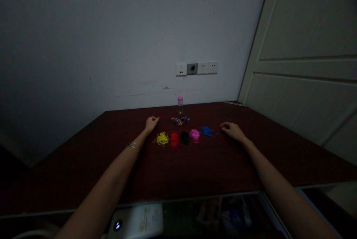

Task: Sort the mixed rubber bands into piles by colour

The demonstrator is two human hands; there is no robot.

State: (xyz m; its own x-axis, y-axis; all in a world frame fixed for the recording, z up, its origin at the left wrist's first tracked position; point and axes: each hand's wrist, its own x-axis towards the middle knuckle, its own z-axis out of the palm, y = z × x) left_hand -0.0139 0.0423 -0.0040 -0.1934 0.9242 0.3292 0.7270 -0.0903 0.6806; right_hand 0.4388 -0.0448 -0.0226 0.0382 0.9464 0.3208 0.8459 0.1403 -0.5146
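My left hand [151, 123] rests on the dark red table [195, 172], fingers loosely curled, holding nothing, just left of a small mixed-colour pile of bands [180, 120]. My right hand [232, 130] lies palm down on the table, fingers relaxed and apart, right of the blue pile [206, 131]. Between the hands runs a row of sorted piles: yellow [162, 139], red [174, 139], black [184, 137], pink [194, 134] and blue. A bracelet [134, 146] circles my left wrist.
A small clear bottle with a pink cap [180, 104] stands at the table's far edge by the wall. Wall sockets [196, 68] sit above it. A white door [304, 67] is at the right. A white device [136, 222] lies below the table's near edge.
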